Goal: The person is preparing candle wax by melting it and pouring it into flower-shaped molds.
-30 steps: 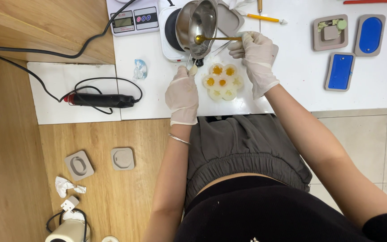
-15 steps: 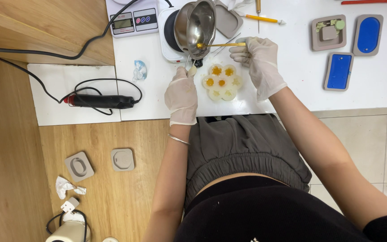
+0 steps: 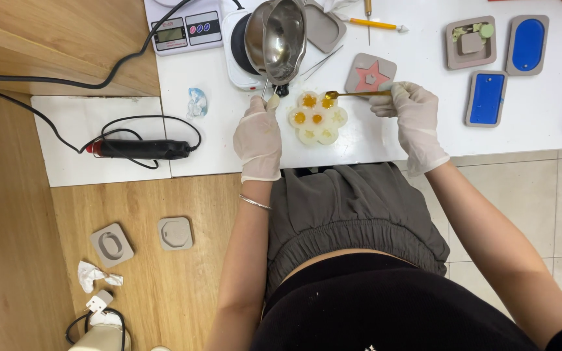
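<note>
My gloved left hand (image 3: 258,136) grips the handle of a tilted steel melting pot (image 3: 280,39) that rests over a small white hot plate (image 3: 235,49). My gloved right hand (image 3: 414,117) holds a slim gold spoon (image 3: 352,95) with amber liquid in its bowl, the tip over the upper right cavity of a translucent flower-shaped mould (image 3: 317,117). Several cavities of the mould hold orange-yellow liquid.
A digital scale (image 3: 180,29) sits far left on the white table. A grey mould with a red star (image 3: 370,73), blue-filled oval and rectangular moulds (image 3: 487,97) and a yellow pencil (image 3: 375,24) lie to the right. A black corded tool (image 3: 139,149) lies on the left.
My right hand drew the spoon out of the pot and carried it right and down to the flower mould. The red star mould is now uncovered.
</note>
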